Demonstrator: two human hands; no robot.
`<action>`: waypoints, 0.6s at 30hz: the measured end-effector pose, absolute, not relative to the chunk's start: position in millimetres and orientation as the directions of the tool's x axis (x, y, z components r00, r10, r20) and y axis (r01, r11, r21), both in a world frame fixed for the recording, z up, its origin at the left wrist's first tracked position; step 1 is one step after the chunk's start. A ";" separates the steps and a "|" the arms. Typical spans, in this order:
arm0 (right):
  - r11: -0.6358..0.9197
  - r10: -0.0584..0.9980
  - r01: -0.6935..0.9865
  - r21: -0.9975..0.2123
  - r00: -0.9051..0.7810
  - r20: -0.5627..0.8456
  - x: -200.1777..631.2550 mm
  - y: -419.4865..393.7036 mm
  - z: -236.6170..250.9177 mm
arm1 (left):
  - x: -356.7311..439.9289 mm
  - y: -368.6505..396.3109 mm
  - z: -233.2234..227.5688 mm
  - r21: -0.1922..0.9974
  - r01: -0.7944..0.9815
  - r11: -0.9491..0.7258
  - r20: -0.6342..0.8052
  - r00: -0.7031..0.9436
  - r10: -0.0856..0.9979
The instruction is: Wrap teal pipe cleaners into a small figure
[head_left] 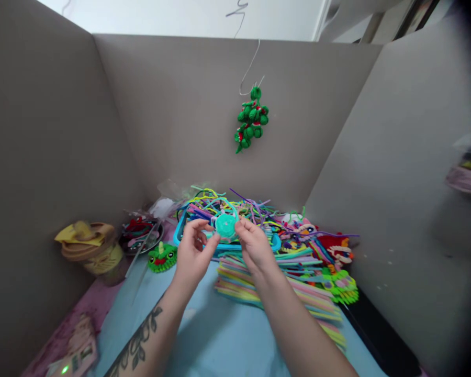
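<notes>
Both hands are up over the middle of the light blue table [220, 335], pinching 1 small round teal coil of fuzzy pipe cleaner [225, 225] between them. The left hand [194, 251] has its thumb and fingertips closed on the coil's left edge, the other fingers loosely curled. The right hand [253, 246] grips the right edge the same way, thumb on top. The coil sits held in the air, above the blue plastic tray [277, 242] near the back edge of the table.

That tray is stuffed with a tangle of loose multicoloured pipe cleaners [235, 207]. Just in front of it lies a flat stack of straight pastel pipe cleaners [298, 298], running toward the right edge. Finished fuzzy figures in red, pink and neon green [333, 262] are piled by the back right corner. A small green fuzzy frog-like face [163, 257] sits left of the hands, with a dark bowl of scraps [141, 235] behind it and a tan lidded cup [94, 248] at the left edge.

A green and red pipe cleaner bunch [251, 120] hangs on a wire against the grey partition. No readable writing anywhere; the card at the front left corner is too blurry.
</notes>
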State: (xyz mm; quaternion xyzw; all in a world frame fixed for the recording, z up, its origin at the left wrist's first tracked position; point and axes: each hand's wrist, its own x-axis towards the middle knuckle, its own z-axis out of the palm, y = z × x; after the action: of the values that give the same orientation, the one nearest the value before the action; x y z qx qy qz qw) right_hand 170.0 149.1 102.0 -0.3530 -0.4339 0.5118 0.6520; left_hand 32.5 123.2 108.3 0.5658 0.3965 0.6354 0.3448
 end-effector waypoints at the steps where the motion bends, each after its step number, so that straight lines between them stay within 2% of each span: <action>1: 0.234 0.972 -0.368 -0.900 0.122 0.203 168.8 149.0 101.8 | 34.5 121.3 107.0 0.887 0.056 -0.459 0.462 -0.138 0.876; 5: 0.247 0.967 -0.405 -0.880 0.158 0.198 162.7 146.8 101.8 | 42.3 115.4 101.4 0.862 0.169 -0.478 0.502 -0.147 0.852; 10: 0.234 0.969 -0.390 -0.891 0.172 0.179 152.2 142.2 97.3 | 47.1 114.4 98.5 0.862 0.091 -0.498 0.506 -0.207 0.838; 14: 0.226 0.968 -0.369 -0.902 0.186 0.166 146.3 140.8 91.1 | 45.5 115.4 97.8 0.869 0.104 -0.483 0.494 -0.227 0.840; 16: 0.231 0.967 -0.355 -0.906 0.184 0.175 145.9 140.5 90.8 | 44.0 117.0 98.3 0.887 0.091 -0.453 0.461 -0.229 0.857; 18: 0.232 0.968 -0.349 -0.908 0.178 0.179 147.3 140.2 92.9 | 42.1 120.5 99.8 0.918 -0.007 -0.397 0.384 -0.240 0.892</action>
State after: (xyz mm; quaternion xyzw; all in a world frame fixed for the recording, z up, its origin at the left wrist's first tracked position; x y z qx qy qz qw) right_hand 147.3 140.2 92.9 -0.3763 -0.4107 0.4923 0.6689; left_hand 42.1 120.5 99.8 0.5137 0.4304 0.6593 0.3410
